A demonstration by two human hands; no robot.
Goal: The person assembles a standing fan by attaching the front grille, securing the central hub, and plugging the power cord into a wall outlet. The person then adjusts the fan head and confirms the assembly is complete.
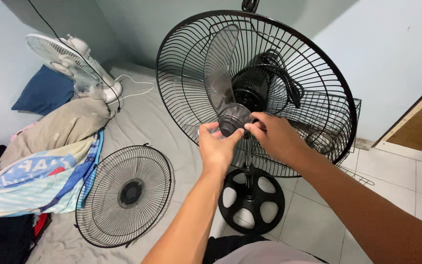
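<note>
Head view, looking down past both forearms: the left hand (216, 146) and the right hand (274, 139) meet at the middle of a black standing fan (255, 93), and both sets of fingers are pinched around the smoky plastic hub (233, 119) of the blade (221, 63). Left fingers grip the hub from the near side, right fingers from the right, thumbs on top. The hub sits at the centre of the rear cage, whose front is open, with the motor just behind it. Below the hands, the round black base (251, 200) stands on the tiled floor (396, 181). To the left, the loose front grille (124, 195) lies flat on a grey mattress (147, 117), just beside a heap of blankets (45, 161). Further back, a blue pillow (42, 90) leans at the wall, and a small white fan (72, 61) stands tilted near it, its cord trailing across the mattress.
</note>
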